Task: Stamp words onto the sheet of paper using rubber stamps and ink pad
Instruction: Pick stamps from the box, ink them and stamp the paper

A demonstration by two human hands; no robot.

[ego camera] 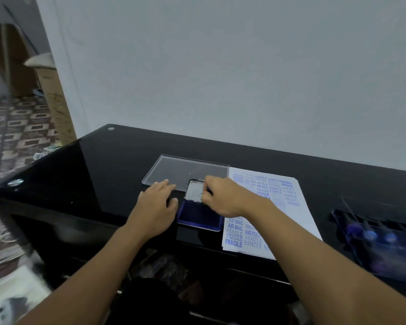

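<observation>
On the glossy black glass table [117, 160], a clear flat plastic cover [174, 167] lies far left of centre. Just near of it the left hand [154, 207] rests flat on the table, fingers straight, beside the open blue rectangular ink pad [197, 219], whose silver metal lid [193, 191] stands raised. The right hand [223, 198] hovers over the pad's far right corner, its curled fingers pinching a small, blurred, blue-topped rubber stamp [209, 190]. Right of the pad lies the white sheet of paper [300, 221], covered in blue words. Far right is a clear stamp tray [384, 245].
</observation>
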